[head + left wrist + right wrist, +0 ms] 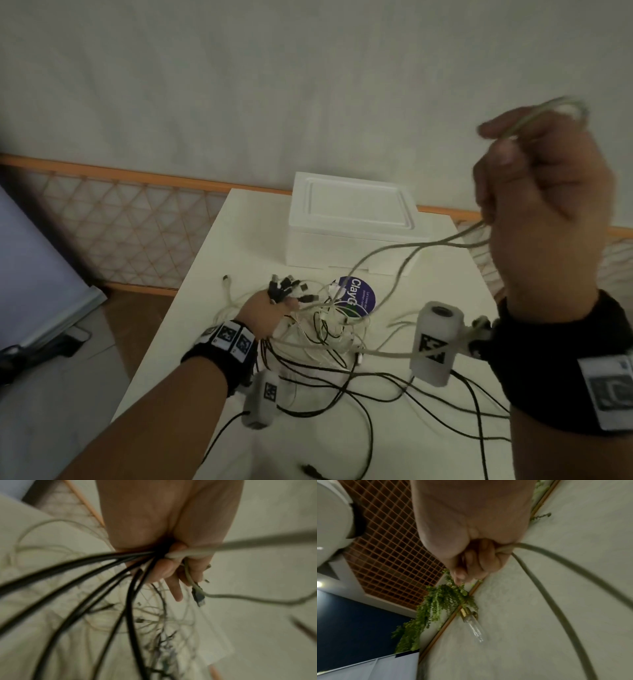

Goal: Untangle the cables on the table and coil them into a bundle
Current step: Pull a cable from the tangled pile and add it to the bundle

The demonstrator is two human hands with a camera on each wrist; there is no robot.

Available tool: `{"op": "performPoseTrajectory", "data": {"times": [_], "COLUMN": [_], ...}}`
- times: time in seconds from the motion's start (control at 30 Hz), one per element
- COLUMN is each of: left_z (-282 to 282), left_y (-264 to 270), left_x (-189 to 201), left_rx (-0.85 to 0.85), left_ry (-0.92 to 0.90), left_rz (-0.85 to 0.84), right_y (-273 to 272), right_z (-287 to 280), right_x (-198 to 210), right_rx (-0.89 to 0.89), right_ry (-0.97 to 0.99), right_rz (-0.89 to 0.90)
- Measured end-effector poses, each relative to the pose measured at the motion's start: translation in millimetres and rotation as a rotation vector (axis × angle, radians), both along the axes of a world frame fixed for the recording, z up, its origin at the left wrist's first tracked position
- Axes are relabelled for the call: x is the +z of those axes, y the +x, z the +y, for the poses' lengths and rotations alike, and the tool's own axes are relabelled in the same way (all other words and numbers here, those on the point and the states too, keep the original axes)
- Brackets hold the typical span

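Note:
A tangle of white and black cables [329, 329] lies on the white table [428, 298]. My left hand [267, 315] rests low over the table and grips a bunch of cable ends, with several plugs [287, 287] sticking out past the fingers. In the left wrist view the left hand [171, 563] is curled round black cables [96, 572] and a white cable [188, 553]. My right hand [534, 192] is raised high on the right and grips a loop of white cable [548, 109] that runs down to the tangle. The right wrist view shows the right hand [476, 558] closed on that white cable [556, 563].
A white foam box [349, 219] stands at the back of the table, with a round blue sticker [356, 294] in front of it. Black cables [445, 404] trail toward the near right edge. An orange lattice rail [120, 219] runs behind the table.

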State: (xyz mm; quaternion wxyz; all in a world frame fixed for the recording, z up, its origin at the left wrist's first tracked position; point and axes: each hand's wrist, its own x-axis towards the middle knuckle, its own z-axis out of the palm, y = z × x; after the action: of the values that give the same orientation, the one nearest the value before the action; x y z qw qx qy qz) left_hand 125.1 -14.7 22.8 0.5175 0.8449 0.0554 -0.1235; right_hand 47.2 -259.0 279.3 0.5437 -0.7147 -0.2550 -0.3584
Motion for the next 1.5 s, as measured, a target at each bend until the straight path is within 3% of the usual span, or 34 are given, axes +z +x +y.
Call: {"op": "performPoseTrajectory", "data": {"times": [0.1,0.17,0.23,0.3,0.33,0.4,0.47,0.57,0.67,0.77,0.87,1.1,1.2,1.37,1.43,1.5], "left_z": [-4,-1,4,4,0,-12,-26,-37,-32,-24,-27,-28,-26,-38,-41,-44], "left_y": [-5,-9,-13,-20,-26,-38,-49,-61,-69,-78,-87,-97,-100,-104,-105,-105], "left_x": [9,24,39,50,58,70,79,86,86,80,73,63,60,62,65,68], "left_rx": [0.28,0.404,0.497,0.544,0.546,0.499,0.394,0.243,0.216,0.194,0.159,0.326,0.349,0.258,0.305,0.418], "left_ry": [-0.387,-0.591,-0.678,-0.733,-0.765,-0.829,-0.888,-0.908,-0.907,-1.005,-1.023,-1.069,-1.076,-1.096,-1.085,-1.013], "left_rz": [-0.027,-0.055,-0.094,-0.138,-0.149,-0.146,-0.159,-0.217,-0.243,-0.26,-0.268,-0.238,-0.238,-0.247,-0.206,-0.186], "right_y": [15,28,33,28,26,20,16,15,11,8,6,-10,-8,-9,-10,-15], "right_z": [-24,-49,-69,-67,-60,-29,11,53,61,61,67,75,75,84,84,82], "right_x": [-19,-48,-82,-102,-109,-114,-121,-147,-161,-164,-166,-171,-168,-173,-173,-172], "right_rx": [-0.148,-0.353,-0.471,-0.543,-0.549,-0.393,-0.11,0.183,0.217,0.206,0.226,0.252,0.238,0.261,0.252,0.284], "right_ry": [-0.384,-0.877,-1.299,-1.523,-1.544,-1.43,-1.232,-1.13,-1.073,-0.846,-0.757,-0.416,-0.46,-0.94,-0.96,-0.837], "right_rz": [0.331,0.674,0.971,1.083,1.039,0.829,0.655,0.552,0.511,0.44,0.421,0.386,0.38,0.232,0.226,0.295]}}
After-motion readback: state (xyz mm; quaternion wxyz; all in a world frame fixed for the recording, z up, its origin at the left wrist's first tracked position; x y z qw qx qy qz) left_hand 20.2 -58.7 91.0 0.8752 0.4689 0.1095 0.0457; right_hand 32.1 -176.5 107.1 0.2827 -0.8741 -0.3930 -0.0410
